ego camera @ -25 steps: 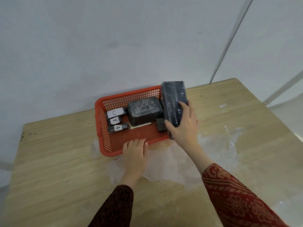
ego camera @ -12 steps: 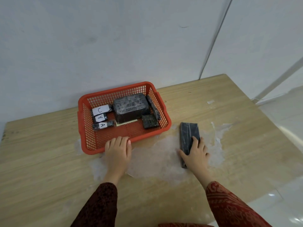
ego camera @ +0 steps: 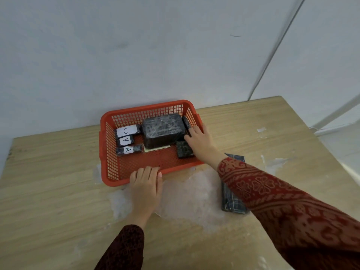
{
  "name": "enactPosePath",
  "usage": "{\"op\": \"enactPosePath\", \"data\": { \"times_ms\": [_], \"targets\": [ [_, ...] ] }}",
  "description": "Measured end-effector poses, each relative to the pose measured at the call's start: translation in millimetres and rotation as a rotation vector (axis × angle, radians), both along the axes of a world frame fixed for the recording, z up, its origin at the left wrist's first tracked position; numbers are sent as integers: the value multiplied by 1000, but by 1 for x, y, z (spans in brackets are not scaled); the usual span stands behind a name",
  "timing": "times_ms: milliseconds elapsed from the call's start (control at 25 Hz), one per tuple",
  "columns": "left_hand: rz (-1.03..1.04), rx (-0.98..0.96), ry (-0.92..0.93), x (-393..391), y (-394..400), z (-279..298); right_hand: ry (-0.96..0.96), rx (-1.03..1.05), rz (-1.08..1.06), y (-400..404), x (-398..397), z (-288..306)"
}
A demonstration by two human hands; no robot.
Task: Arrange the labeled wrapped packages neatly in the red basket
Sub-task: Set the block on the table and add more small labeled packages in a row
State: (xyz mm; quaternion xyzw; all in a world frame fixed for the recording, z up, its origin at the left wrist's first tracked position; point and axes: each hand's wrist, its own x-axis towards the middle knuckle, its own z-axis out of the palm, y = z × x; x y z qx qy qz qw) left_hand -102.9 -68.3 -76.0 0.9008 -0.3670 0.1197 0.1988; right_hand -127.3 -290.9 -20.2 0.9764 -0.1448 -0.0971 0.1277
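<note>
Red basket: steadied at 6 o'clock rim by left hand, fingers flat, together.
Right hand: fingers loosely spread, touching narrow wrapped package at 3 o'clock wall.
Handling: judged rigid, slippery wrap; long edges to be gripped.

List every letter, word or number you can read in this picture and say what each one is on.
"C": white label on the top small wrapped package at the red basket's left side; it reads turned on its side.
"A": white label on the middle small package, turned sideways.
"A": white label on the lowest small package, upright.
The big wrapped block and the flat package on the table show no readable text.
</note>
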Motion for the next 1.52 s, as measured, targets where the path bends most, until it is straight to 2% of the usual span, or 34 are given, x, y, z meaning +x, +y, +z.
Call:
{"op": "enactPosePath", "data": {
  "times_ms": [80, 200, 320, 400, 560, 760, 1000, 1160, 1240, 1360, 1440, 1520],
  "targets": [
    [-3, -11, -6, 0, 1, 0, 120, -112, 9, -7, 8, -5],
    [-6, -7, -5, 1, 1, -1, 188, -204, 54, -11, 10, -13],
    [-10, 5, 23, 2, 1, 0, 173, -235, 99, -12, 9, -13],
    [-20, 8, 40, 2, 2, 2, 86, -210, 127, -14, 9, -8],
    [-33, 13, 78, 2, 3, 5, -230, 11, 41, -19, 4, 11],
    [-53, 19, 94, 1, 5, 10, -649, 449, -150, -17, -11, 38],
    [-68, 30, 102, 2, 8, 13, -858, 874, -409, -6, -30, 52],
    [-86, 25, 151, 0, 8, 19, -798, 1139, -587, -2, -33, 44],
    [-107, -38, 212, 1, 9, 23, -729, 1222, -602, 3, -29, 35],
    [-30, -192, 251, 7, 26, 26, -536, 1179, -547, 15, -18, 14],
    [20, -218, 235, 17, 49, 24, -361, 1090, -473, 24, -6, 1],
    [-16, -211, 224, 25, 69, 20, -221, 1066, -416, 34, 6, -8]
  ]
}}
